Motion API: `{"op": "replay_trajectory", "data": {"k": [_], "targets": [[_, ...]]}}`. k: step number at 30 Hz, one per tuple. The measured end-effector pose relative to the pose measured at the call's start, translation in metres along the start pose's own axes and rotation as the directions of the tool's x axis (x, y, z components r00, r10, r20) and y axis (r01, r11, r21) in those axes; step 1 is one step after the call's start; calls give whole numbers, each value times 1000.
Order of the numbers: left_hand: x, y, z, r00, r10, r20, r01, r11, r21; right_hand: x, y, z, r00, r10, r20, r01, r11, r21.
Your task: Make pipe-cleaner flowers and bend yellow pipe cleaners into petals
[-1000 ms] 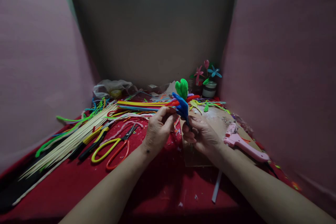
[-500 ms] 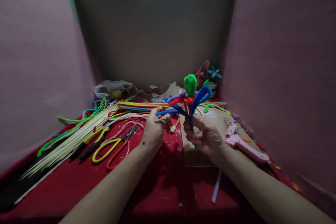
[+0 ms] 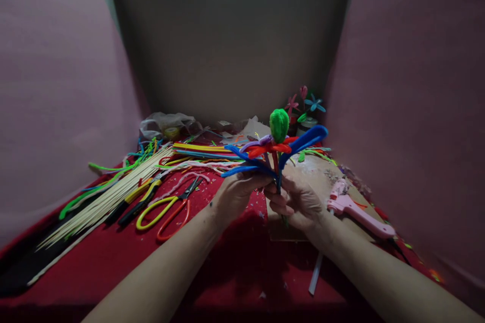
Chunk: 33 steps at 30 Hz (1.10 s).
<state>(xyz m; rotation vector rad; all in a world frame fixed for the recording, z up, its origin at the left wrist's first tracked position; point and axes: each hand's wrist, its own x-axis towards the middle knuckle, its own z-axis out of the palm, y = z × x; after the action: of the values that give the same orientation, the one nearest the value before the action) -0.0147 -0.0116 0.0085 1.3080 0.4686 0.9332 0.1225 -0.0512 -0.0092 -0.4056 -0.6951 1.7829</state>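
A small bouquet of pipe-cleaner flowers stands upright in front of me. It has a green bud (image 3: 279, 125), a red flower (image 3: 267, 150), a purple flower (image 3: 261, 142) and blue looped leaves (image 3: 305, 144) spreading to both sides. My right hand (image 3: 297, 199) is closed around its stems below the leaves. My left hand (image 3: 237, 194) has its thumb against the base of the left blue leaf, close to the stems; its other fingers are partly hidden behind.
Left lie wooden sticks (image 3: 109, 192), pliers (image 3: 142, 197), scissors (image 3: 176, 207) and loose pipe cleaners (image 3: 204, 149). Right, a pink glue gun (image 3: 359, 214) rests near cardboard (image 3: 278, 224); a glue stick (image 3: 315, 275) lies in front. Finished flowers (image 3: 313, 103) stand at the back.
My left hand has moved right from the leaf tips to the leaf base near the stems. The blue leaves now spread wider and lower. My right hand keeps its hold.
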Motion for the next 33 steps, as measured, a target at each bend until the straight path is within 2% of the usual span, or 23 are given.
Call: {"op": "replay_trajectory", "data": {"k": [12,16,23,26,33], "targets": [[-2,1,-2,998,55,20,-57,987,151,0,2,-1,1000,0,18,1,999,-45],[-6,7,4,998,22,52,-29,990,137,0,0,-3,1000,-13,27,15,996,-86],[-10,8,10,1000,8,-21,-5,992,129,0,2,-4,999,-41,33,44,994,-99],[-8,7,11,999,42,-34,-37,990,136,0,1,-7,999,-45,17,47,992,-116],[-7,4,5,997,78,-7,-74,967,246,2,0,-13,999,-14,45,21,990,-143]]}}
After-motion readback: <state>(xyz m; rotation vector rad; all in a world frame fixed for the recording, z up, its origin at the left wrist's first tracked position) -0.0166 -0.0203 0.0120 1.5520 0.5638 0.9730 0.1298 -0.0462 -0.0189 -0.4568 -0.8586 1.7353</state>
